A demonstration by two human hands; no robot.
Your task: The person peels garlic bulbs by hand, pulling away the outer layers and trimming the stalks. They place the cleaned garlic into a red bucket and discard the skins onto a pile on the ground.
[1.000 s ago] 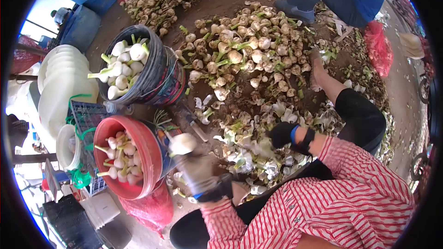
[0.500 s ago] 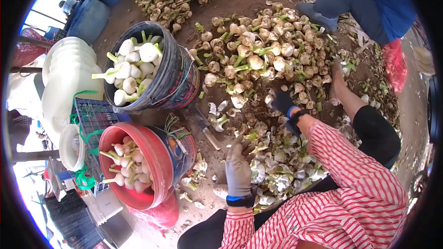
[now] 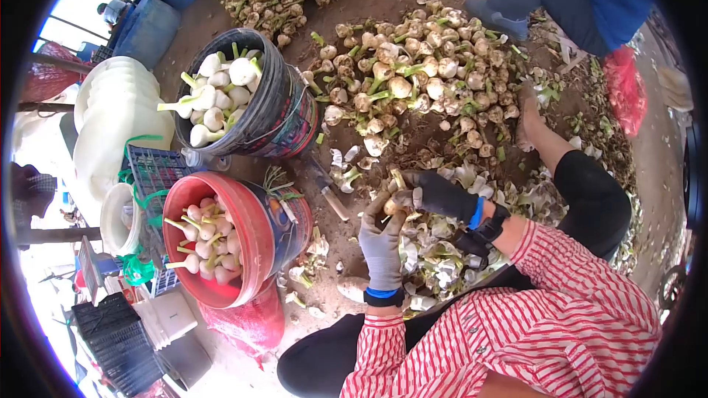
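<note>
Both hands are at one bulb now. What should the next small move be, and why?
Probably start peeling the bulb with the right hand while the left hand steadies it. It looks brownish beside the whiter bulbs in the red bucket, and loose skins lie below.

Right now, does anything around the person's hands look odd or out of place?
Nothing alarming. The left hand wears a pale grey glove, the right hand a dark glove, a mismatched pair. Also, what looks like a knife lies loose on the ground near the red-rimmed bucket, easy to overlook.
</note>
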